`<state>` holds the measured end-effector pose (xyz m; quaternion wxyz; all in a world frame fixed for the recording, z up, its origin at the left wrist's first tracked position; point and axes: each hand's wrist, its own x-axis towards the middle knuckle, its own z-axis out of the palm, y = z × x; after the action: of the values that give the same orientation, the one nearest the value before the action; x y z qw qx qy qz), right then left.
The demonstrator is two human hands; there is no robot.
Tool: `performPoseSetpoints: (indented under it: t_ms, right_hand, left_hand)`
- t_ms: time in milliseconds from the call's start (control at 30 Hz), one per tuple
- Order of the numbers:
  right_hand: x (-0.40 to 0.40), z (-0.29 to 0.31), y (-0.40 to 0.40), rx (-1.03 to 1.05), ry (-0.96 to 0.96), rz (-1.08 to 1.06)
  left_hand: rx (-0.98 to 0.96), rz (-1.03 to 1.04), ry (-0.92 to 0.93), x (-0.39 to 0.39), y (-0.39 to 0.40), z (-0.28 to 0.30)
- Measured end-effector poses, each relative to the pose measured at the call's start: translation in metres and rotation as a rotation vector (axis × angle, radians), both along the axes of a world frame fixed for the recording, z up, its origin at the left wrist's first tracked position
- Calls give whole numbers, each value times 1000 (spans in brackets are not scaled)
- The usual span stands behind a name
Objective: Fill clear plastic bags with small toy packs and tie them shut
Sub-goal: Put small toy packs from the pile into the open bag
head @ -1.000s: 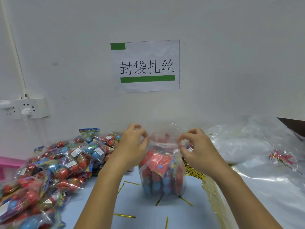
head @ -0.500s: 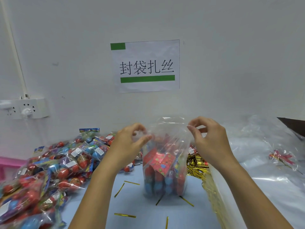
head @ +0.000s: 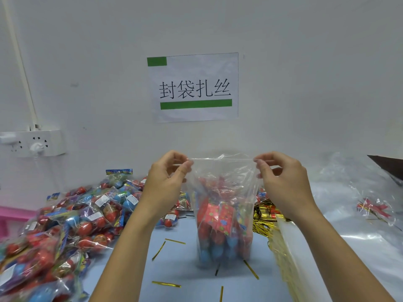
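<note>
Holding a filled clear bag [head: 224, 205] upright on the blue table [head: 187, 264], mouth stretched flat.

Left hand [head: 165, 182] pinches the bag's top left corner between thumb and fingers; right hand [head: 283, 182] pinches the top right corner likewise. Toy packs fill the bag's lower part. Loose toy packs [head: 72, 221] heaped at left; gold twist ties [head: 166, 284] scattered on the table around the bag.

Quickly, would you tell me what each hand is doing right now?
Left hand: pinching the clear bag at its top corner.
Right hand: pinching the opposite corner.
</note>
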<state>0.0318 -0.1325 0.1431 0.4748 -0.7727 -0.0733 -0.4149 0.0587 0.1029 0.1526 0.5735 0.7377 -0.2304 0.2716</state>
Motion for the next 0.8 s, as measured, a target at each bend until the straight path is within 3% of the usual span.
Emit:
performPoseSetpoints:
  t_ms: [200,333,467,533,667,800]
  right_hand:
    - [-2,1,-13,162,65,51]
    - [-3,-4,-30,176,241,63]
    - [-2,-13,-41,-5,539,156]
    - [-1,-19,-41,-146,677,252]
    - [2,-35,-29,-371,889,389]
    - [8,-48,-12,-551,914,442]
  left_hand:
    - [-177,-136,132,7,14,-8]
    - [-29,-191,397,14,33,-21]
    - [396,-377,652,14,37,-39]
    - [496,-415,700,11,31,-43]
    - [618,-407,648,13,8,-58]
    - [455,-463,577,18,-15,-78]
